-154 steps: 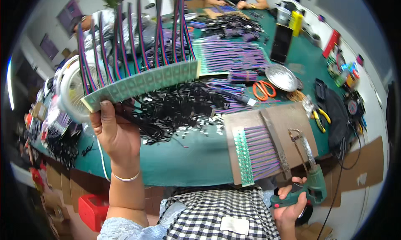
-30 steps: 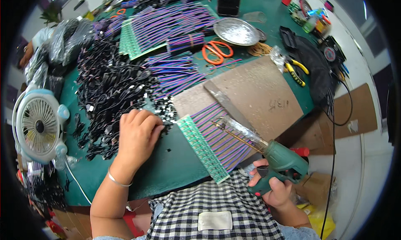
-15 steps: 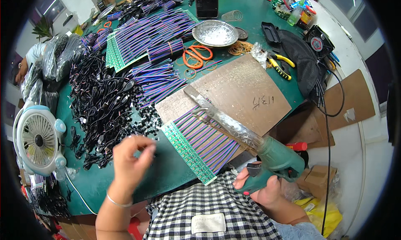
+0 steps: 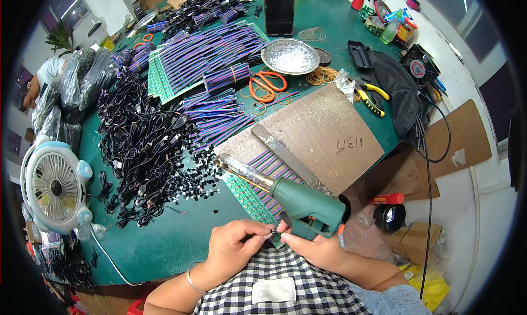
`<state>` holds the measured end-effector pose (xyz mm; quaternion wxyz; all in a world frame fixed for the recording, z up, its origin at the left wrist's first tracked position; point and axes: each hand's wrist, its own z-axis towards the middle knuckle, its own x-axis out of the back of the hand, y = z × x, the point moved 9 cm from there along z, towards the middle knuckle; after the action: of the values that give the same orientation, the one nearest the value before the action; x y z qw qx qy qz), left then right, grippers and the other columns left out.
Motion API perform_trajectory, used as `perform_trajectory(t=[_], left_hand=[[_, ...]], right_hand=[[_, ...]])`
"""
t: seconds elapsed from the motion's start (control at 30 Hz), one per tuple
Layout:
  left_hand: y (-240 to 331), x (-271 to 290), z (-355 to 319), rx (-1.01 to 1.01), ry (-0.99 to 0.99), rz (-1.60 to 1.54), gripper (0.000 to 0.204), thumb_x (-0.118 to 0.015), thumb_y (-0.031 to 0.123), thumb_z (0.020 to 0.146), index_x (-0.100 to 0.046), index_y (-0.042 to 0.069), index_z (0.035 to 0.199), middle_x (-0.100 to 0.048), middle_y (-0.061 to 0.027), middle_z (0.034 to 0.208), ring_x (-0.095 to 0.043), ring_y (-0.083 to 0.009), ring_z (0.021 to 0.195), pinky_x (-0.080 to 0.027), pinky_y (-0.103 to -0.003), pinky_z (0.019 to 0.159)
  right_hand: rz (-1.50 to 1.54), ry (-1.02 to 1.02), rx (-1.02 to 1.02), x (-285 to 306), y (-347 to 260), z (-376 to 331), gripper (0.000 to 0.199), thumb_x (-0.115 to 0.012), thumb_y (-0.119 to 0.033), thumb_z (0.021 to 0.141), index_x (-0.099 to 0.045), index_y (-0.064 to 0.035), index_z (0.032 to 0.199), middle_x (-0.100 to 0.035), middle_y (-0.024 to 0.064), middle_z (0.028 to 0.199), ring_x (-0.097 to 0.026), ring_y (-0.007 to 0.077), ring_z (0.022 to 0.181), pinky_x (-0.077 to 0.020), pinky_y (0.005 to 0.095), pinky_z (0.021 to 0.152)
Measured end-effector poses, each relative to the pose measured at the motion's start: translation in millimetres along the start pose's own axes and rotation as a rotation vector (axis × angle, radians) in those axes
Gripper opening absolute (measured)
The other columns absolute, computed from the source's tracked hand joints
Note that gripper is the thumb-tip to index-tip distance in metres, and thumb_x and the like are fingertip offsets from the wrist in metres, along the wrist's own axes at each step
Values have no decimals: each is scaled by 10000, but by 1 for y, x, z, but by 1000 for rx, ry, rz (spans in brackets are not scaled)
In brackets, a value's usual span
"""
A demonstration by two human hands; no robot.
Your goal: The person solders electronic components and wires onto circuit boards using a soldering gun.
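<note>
Just above my checkered apron (image 4: 241,285), my left hand (image 4: 239,243) pinches a small black part (image 4: 273,232) by the near corner of a green circuit board strip (image 4: 241,193). Close beside it, my right hand (image 4: 315,250) is closed around the handle of a green soldering gun (image 4: 307,202). Its foil-wrapped barrel points to the far left, over the strip. Purple, blue and black wires (image 4: 270,164) run from the strip, with a flat metal bar (image 4: 288,157) lying across them. My right fingertips come up close to the small part; whether they touch it is unclear.
Beneath the wires lies a brown board (image 4: 335,123). Tangled black cables (image 4: 143,139) and small black parts (image 4: 197,175) cover the left. A fan (image 4: 55,180) stands at the left edge. Farther back are orange scissors (image 4: 267,87), a metal dish (image 4: 291,57) and yellow-handled pliers (image 4: 373,98).
My left hand has moved right and down from the small parts to the board's near corner. The soldering gun has shifted left and nearer, its tip off the metal bar.
</note>
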<state>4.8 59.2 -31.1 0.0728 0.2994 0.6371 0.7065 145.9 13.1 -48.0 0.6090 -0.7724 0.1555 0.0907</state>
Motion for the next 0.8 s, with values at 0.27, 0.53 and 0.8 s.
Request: perform_trajectory(t=[0.27, 0.53, 0.8], left_hand=[[65, -1, 2, -586, 17, 339, 205, -689, 30, 702, -649, 48, 902, -690, -85, 928, -692, -213, 820, -564, -305, 709], [80, -2, 2, -690, 69, 451, 207, -706, 89, 722, -649, 19, 908, -681, -76, 832, -696, -202, 771, -573, -305, 674], [82, 0, 4, -657, 51, 627, 187, -713, 151, 721, -663, 96, 893, -666, 0, 821, -669, -127, 737, -518, -242, 596]], right_hand=[[12, 29, -100, 3, 8, 0, 128, -646, -10, 865, -609, -29, 987, -623, 10, 897, -570, 57, 772, -454, 188, 649], [-203, 12, -10, 2, -11, 0, 104, -607, -18, 884, -604, 1, 986, -617, 30, 894, -601, 111, 791, -494, 249, 684], [-150, 37, -63, 4, -6, 1, 77, -596, -1, 877, -590, 35, 944, -610, 54, 851, -596, 134, 742, -497, 267, 679]])
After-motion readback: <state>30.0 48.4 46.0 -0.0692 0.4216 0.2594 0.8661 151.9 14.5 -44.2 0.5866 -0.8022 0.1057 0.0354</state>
